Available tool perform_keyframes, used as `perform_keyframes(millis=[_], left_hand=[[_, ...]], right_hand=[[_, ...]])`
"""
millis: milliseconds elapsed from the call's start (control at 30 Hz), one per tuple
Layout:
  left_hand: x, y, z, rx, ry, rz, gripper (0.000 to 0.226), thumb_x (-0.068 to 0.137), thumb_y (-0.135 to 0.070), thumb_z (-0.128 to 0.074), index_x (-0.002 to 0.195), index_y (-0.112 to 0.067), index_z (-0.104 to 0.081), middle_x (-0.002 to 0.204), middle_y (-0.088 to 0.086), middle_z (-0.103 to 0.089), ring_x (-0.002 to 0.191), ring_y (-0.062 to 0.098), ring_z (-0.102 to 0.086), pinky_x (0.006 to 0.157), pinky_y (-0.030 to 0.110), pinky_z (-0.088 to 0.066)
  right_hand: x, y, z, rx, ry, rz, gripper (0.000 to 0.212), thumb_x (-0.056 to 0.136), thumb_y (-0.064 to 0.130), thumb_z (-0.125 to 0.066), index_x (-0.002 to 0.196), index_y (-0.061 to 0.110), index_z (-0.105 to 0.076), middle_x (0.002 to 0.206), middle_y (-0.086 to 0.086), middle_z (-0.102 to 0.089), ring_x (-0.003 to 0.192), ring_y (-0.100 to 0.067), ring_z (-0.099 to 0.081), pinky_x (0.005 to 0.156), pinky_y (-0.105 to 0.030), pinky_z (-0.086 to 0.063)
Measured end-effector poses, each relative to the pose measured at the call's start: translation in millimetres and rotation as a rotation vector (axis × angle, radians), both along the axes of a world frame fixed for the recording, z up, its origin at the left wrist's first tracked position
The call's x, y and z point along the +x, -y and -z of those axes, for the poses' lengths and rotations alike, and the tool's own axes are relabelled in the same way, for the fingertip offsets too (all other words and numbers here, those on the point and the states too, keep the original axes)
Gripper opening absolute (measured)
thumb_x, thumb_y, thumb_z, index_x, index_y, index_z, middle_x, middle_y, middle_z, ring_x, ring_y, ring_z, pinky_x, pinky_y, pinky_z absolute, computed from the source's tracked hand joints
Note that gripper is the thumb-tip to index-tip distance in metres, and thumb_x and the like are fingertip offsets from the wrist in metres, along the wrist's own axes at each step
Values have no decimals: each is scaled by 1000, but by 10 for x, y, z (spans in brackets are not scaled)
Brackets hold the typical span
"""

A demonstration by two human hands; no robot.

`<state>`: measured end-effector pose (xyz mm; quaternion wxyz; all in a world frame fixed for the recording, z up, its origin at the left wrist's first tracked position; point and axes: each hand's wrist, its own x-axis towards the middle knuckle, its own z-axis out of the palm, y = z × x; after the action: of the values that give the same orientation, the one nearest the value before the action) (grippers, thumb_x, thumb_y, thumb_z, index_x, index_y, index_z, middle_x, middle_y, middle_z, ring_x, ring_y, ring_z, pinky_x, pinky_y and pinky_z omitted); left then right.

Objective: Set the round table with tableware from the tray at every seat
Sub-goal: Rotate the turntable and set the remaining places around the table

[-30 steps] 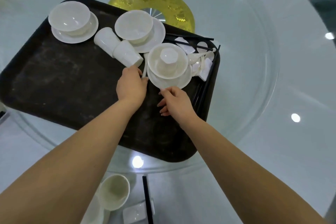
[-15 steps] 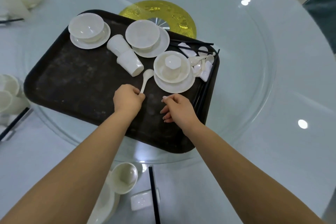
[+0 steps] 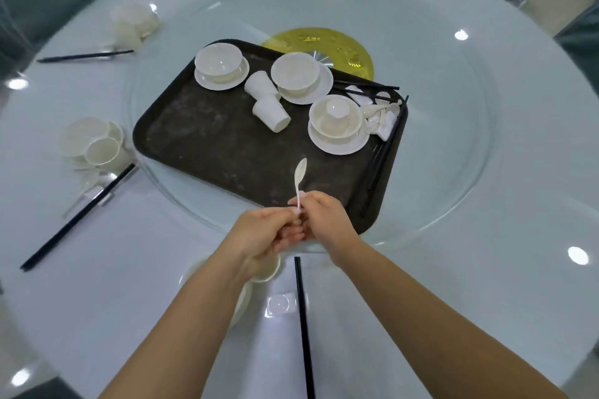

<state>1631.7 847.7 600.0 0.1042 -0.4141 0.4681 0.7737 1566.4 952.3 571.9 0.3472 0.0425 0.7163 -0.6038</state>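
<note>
Spoon — small, white, glossy ceramic by the look of it — is standing nearly upright above the near edge of the tray, bowl end up. Both hands are meeting at its handle: right hand is pinching the lower handle, left hand is curling in against it, though whether the left is actually gripping the handle or only touching it I cannot tell.

Step in hand, as I judge it: passing the spoon over for the near seat, where a bowl, a small rest and black chopsticks are already lying.
- Slick glaze, thin handle — the receiving fingers should be closing fully before the other hand is letting go.
- Lowering it flat will be keeping it from rocking on the smooth glass table.

Tray surface is looking dull, dark and scuffed; remaining bowls on saucers are round and shiny.
</note>
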Motion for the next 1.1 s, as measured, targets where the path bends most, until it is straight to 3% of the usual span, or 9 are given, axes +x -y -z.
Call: perform_keyframes(millis=[167, 300, 400, 500, 633, 800, 967, 1100], left_hand=[[350, -140, 16, 38, -3, -54, 24, 89, -12, -68, 66, -7, -76, 71, 8, -71, 58, 9, -67, 57, 20, -55], [654, -253, 54, 3, -4, -19, 19, 89, -14, -68, 75, -5, -75, 79, 12, -74, 69, 18, -72, 61, 21, -56], [924, -334, 155, -61, 43, 42, 16, 90, -12, -65, 85, 0, -74, 82, 15, -75, 75, 23, -74, 62, 24, -58], [1195, -388, 293, -166, 124, 131, 16, 90, -14, -65, 88, -2, -75, 83, 15, -75, 67, 18, -71, 61, 22, -56], [1479, -477, 441, -162, 183, 205, 16, 90, -12, -64, 85, -4, -77, 81, 9, -75, 63, 13, -68, 61, 21, -55], [1661, -525, 576, -159, 230, 291, 18, 92, -13, -62, 88, -5, -77, 79, 4, -75, 65, 10, -68, 68, 22, -57], [1737, -556, 684, -210, 232, 264, 20, 94, -14, -61, 87, -6, -77, 75, 4, -75, 61, 9, -67, 64, 19, -55], [1761, -577, 781, -322, 222, 261, 27, 95, -13, -58, 76, -11, -78, 66, -2, -73, 57, 5, -63, 63, 20, -53]], right_hand=[[346, -124, -44, 43, -57, -32, 26, 97, 18, -50, 92, 0, -67, 70, -6, -61, 62, -16, -57, 61, -33, -54], [631, -255, 3, 81, -77, -98, 25, 96, 16, -49, 89, -4, -63, 68, -9, -59, 59, -15, -55, 54, -28, -51], [858, -367, 104, 172, -141, -192, 25, 94, 15, -48, 83, -2, -62, 77, -16, -62, 64, -17, -54, 59, -34, -53], [1088, -488, 223, 231, -161, -298, 23, 93, 18, -50, 82, 2, -62, 79, -14, -65, 64, -17, -56, 68, -41, -55], [1340, -629, 376, 337, -195, -425, 25, 92, 22, -50, 74, 7, -60, 66, 2, -62, 60, -14, -56, 70, -38, -54], [1522, -731, 507, 397, -166, -499, 27, 94, 22, -49, 84, 1, -61, 85, -14, -67, 65, -19, -56, 74, -40, -54], [1551, -724, 594, 442, -142, -528, 25, 94, 20, -48, 87, 1, -63, 89, -14, -69, 68, -18, -57, 76, -40, -56], [1547, -687, 639, 446, -96, -518, 24, 94, 20, -46, 87, 6, -65, 80, -5, -67, 56, -12, -56, 66, -31, -55]])
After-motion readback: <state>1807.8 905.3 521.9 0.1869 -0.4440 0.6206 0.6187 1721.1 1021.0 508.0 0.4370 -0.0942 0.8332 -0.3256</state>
